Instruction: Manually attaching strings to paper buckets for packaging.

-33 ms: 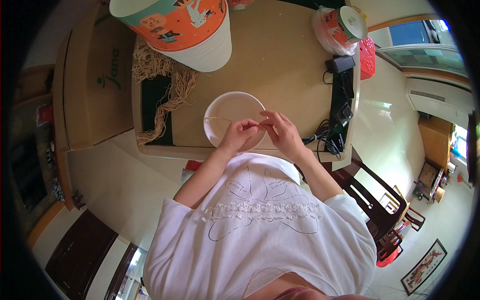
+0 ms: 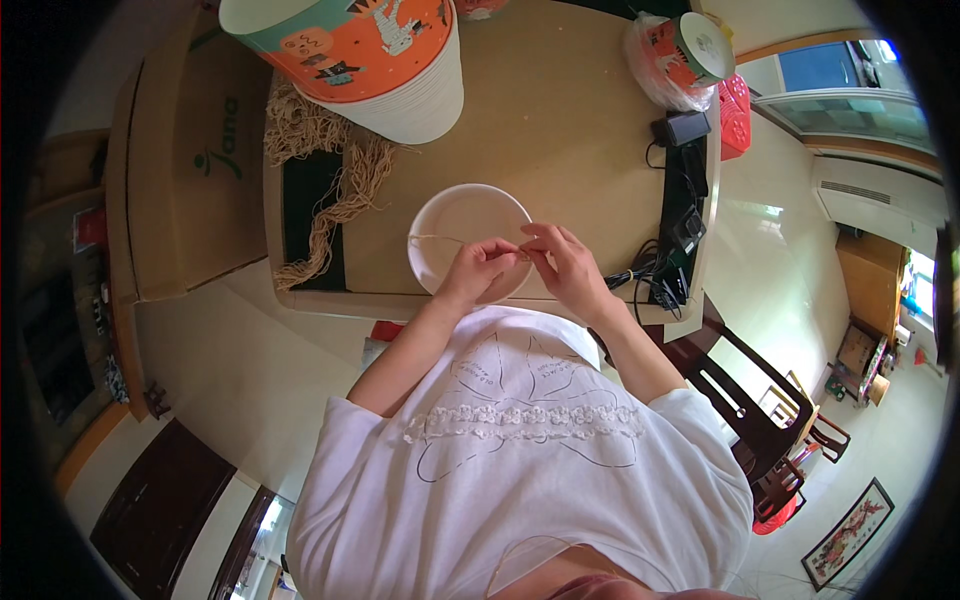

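Compared with the earlier frame, we see hardly any change: our left hand (image 2: pixel 478 268) and right hand (image 2: pixel 565 262) stay over the near right part of the white bowl (image 2: pixel 470 205), thumbs and forefingers pinched narrow and meeting at their tips, though we cannot tell what sits between them. The thin tan strand (image 2: pixel 432 237) still runs from the bowl's left side toward our left hand, and the bundle of tan strands (image 2: pixel 355 180) lies unmoved left of the bowl.
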Tool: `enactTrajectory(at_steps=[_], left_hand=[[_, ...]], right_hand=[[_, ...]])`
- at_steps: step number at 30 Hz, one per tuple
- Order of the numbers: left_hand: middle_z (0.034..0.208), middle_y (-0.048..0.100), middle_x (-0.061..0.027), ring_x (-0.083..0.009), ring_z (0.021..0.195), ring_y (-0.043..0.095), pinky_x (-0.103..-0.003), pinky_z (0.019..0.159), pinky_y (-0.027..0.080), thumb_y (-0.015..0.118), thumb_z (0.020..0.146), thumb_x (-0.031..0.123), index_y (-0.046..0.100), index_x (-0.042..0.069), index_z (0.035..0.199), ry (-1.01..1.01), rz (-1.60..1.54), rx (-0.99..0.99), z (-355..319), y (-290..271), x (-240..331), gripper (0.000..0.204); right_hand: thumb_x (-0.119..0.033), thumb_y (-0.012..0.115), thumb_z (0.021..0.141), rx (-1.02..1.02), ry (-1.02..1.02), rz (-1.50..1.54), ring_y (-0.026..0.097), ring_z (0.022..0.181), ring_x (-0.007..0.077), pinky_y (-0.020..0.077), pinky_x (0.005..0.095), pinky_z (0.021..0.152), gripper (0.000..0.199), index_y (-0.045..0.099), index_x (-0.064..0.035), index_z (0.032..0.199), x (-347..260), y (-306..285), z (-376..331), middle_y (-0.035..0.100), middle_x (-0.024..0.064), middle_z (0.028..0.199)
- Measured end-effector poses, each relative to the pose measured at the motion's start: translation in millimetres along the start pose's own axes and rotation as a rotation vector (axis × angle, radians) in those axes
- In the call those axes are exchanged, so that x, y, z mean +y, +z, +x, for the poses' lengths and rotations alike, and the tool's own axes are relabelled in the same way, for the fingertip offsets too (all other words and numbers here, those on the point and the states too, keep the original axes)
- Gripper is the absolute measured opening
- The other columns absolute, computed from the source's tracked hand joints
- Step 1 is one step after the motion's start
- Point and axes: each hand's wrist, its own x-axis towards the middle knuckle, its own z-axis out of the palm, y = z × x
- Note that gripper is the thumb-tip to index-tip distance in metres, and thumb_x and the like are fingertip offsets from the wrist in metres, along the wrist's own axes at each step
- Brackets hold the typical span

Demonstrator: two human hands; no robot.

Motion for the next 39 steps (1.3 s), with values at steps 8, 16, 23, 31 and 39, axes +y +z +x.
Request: enactTrajectory(at_steps=[8,16,23,31,39], left_hand=[[0.079,0.063,0.0039,-0.0011,0.064,0.047,-0.017,0.055,0.036,0.063,0.088,0.008,0.070,0.003,0.096,-0.026,0.051,0.071,0,3,0,0.012],[0.075,0.066,0.0011,-0.0037,0.069,0.053,-0.022,0.063,0.044,0.063,0.085,0.006,0.070,0.001,0.092,0.245,0.341,0.126,13,-4,-25,0.011],[0.072,0.063,0.0022,-0.0033,0.066,0.050,-0.021,0.060,0.042,0.063,0.086,0.006,0.069,0.001,0.091,0.178,0.325,0.133,11,-1,-20,0.010],[0.067,0.063,-0.0014,-0.0061,0.057,0.051,-0.023,0.054,0.041,0.066,0.086,0.013,0.069,0.003,0.095,0.196,0.615,0.125,0,16,6,0.014],[0.084,0.071,-0.0138,-0.0162,0.073,0.068,-0.030,0.067,0.051,0.067,0.085,0.016,0.070,0.004,0.099,0.358,0.603,0.148,-2,19,0,0.019]], right_hand=[[0.002,0.064,0.082,-0.081,0.029,0.027,0.064,0.088,0.0269,0.0545,0.0347,0.074,0.036,0.056,-0.0038,0.116,-3,-7,2,0.067,0.0113,0.093],[0.005,0.065,0.077,-0.059,0.002,-0.053,0.063,0.080,0.0237,0.0536,0.0329,0.072,0.040,0.061,-0.0053,0.116,0,-4,3,0.069,0.0100,0.089],[0.004,0.061,0.085,0.098,0.181,0.187,0.067,0.084,0.0158,0.0524,0.0283,0.074,0.030,0.060,-0.0032,0.114,9,10,-6,0.070,0.0070,0.090],[0.002,0.060,0.089,0.071,0.341,0.521,0.065,0.088,0.0130,0.0503,0.0241,0.076,0.030,0.056,-0.0022,0.118,18,8,-1,0.069,0.0083,0.093],[0.001,0.061,0.089,0.065,0.346,0.485,0.063,0.084,0.0096,0.0493,0.0227,0.073,0.030,0.057,-0.0028,0.118,16,8,6,0.070,0.0065,0.092]])
